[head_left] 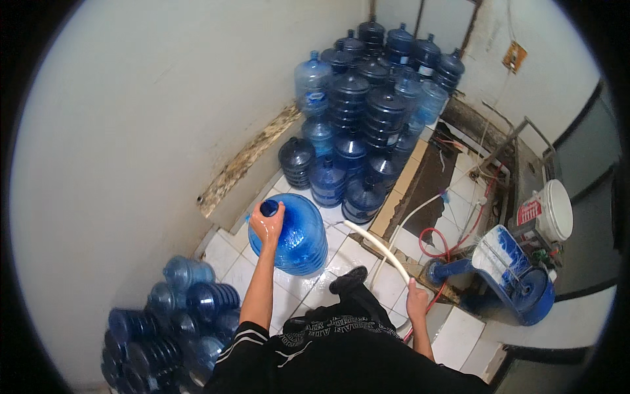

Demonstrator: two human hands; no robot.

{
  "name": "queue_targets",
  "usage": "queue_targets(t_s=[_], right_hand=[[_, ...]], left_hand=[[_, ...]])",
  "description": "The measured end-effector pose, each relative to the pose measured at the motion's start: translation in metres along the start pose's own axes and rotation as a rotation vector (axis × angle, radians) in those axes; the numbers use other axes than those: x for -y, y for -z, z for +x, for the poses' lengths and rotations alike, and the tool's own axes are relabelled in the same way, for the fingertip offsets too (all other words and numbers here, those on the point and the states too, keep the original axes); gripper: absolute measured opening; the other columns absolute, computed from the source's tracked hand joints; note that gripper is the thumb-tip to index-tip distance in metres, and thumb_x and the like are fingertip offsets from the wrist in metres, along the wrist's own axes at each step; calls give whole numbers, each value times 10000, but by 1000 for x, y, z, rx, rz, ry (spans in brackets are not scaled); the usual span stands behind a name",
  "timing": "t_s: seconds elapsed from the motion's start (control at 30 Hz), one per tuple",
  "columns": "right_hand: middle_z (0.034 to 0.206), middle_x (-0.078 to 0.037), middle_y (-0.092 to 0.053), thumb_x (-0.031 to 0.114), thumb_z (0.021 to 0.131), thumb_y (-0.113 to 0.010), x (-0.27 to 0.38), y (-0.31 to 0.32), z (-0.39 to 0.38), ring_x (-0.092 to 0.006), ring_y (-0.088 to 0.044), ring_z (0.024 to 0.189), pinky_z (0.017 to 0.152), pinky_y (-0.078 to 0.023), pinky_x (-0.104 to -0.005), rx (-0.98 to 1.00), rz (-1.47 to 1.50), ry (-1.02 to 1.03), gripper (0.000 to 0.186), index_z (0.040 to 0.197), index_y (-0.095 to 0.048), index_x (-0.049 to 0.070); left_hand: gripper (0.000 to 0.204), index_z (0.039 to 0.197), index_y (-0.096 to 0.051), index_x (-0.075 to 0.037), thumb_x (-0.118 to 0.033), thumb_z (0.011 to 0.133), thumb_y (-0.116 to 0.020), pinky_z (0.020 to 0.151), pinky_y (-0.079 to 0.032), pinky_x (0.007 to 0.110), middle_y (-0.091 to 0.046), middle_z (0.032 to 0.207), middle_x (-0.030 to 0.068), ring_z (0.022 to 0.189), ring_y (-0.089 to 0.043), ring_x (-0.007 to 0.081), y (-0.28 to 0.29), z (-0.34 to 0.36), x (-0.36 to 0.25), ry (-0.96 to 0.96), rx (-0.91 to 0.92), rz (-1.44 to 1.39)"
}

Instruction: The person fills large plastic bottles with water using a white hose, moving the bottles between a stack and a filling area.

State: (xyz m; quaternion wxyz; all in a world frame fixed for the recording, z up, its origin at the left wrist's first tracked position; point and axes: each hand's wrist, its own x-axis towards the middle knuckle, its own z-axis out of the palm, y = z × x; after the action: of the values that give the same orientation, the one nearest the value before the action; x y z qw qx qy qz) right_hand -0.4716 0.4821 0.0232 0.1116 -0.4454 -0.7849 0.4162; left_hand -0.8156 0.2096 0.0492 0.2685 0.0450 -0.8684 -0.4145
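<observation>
A large blue water jug (298, 240) stands on the tiles in front of me, tilted a little. My left hand (266, 226) grips it by the neck, fingers wrapped round the open mouth; the hand looks wet and soapy. My right hand (417, 301) is closed on a cream-coloured hose (388, 255), well back from its end. Water seems to come from the hose's end, which points toward the side of the jug. The hose's other part runs down behind my right hand and is partly hidden.
Stacked water jugs (348, 92) crowd the far corner; more jugs (151, 341) lie piled at lower left. At right are a white bucket (554, 210), a cut blue container (518, 276) and a metal frame (525, 131). A red hose (433, 243) curls across the wet tiled floor.
</observation>
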Motion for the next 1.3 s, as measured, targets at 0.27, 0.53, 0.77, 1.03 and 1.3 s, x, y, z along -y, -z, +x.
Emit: queue_targets(t_s=[0.27,0.53,0.77,1.03,1.3], right_hand=[[535,-270,-516,556,898,-393,-102,8,70,-404,-517,529,597,-383,-509,-379,-83,-346,760,589,-558,-118],[576,-290,-532,585,883,-387,-161,18,77,-412,-550,577,618,-397,-508,-534,-33,-623,787,621,-571,-134],[449,-214,-389,488,930,-393,-134,5,41,-286,-375,444,523,-315,-472,-649,29,-687,731,556,-472,-136],[439,-144,-327,502,928,-407,-75,-37,30,-228,-315,459,504,-293,-449,-868,38,-800,738,507,-389,-104],[446,-84,-302,526,931,-377,-14,-67,47,-192,-296,458,476,-262,-433,-944,18,-928,740,486,-342,-65]], left_hand=[[404,851,-620,13,-315,664,-763,706,-498,374,-656,787,179,731,-644,294,-132,89,-126,-211,81,-133],[544,972,-559,18,-402,683,-747,782,-473,436,-628,903,248,864,-615,381,-261,157,-212,-333,179,-188],[605,1011,-526,16,-448,689,-743,773,-473,445,-623,873,270,844,-617,399,-373,174,-244,-403,329,-193],[605,1030,-506,4,-447,695,-731,761,-469,470,-619,862,282,841,-605,433,-479,158,-232,-370,450,-162],[578,1023,-506,-2,-426,701,-729,743,-459,475,-619,836,275,813,-598,441,-541,143,-203,-351,565,-138]])
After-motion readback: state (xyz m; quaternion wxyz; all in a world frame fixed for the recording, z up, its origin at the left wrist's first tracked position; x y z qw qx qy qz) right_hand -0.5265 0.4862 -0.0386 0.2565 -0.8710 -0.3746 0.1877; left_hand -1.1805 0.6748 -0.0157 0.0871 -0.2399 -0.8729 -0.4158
